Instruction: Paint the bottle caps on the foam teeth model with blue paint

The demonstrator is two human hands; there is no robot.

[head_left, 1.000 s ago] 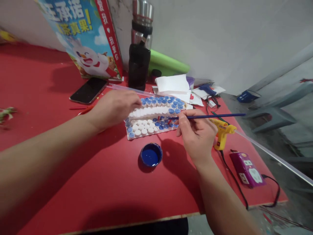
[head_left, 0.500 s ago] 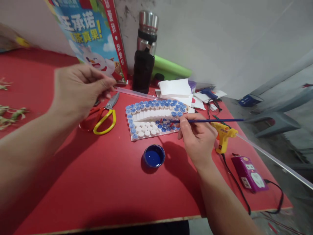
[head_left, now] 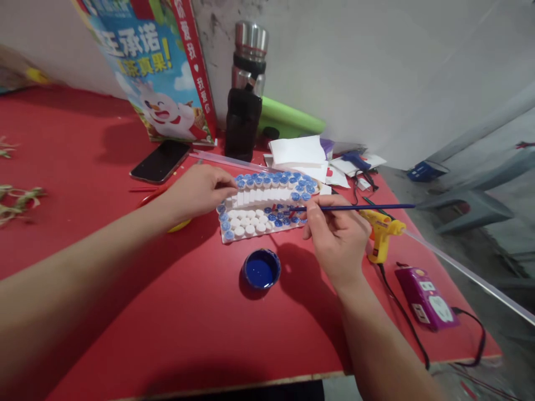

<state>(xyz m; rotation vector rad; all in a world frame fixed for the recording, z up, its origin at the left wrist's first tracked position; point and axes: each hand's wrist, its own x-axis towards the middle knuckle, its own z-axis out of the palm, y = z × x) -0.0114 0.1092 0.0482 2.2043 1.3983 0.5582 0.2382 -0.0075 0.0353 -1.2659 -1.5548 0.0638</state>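
Observation:
My right hand (head_left: 336, 236) is closed around a thin blue paintbrush (head_left: 368, 206), whose tip points left over the blue-painted discs in the lower right part of a white board (head_left: 244, 238). Rows of small round discs cover this board, some painted blue, and several plain white discs (head_left: 249, 221) sit at its lower left. At the board's upper left edge my left hand (head_left: 203, 189) has its fingers pinched together; the fingertips rest on the board. In front of the board stands a small round pot of blue paint (head_left: 262, 269).
Left of the board lie a phone (head_left: 161, 161) and scissors (head_left: 179, 225) partly under my left forearm. A steel bottle (head_left: 251, 50), a printed bag (head_left: 167, 89) and white papers (head_left: 298, 150) stand behind. To the right are a yellow glue gun (head_left: 381, 234) and a purple power box (head_left: 426, 298).
My left hand has moved right and down from above the scissors to the board's left edge, uncovering the phone. The right hand and paintbrush have stayed nearly in place.

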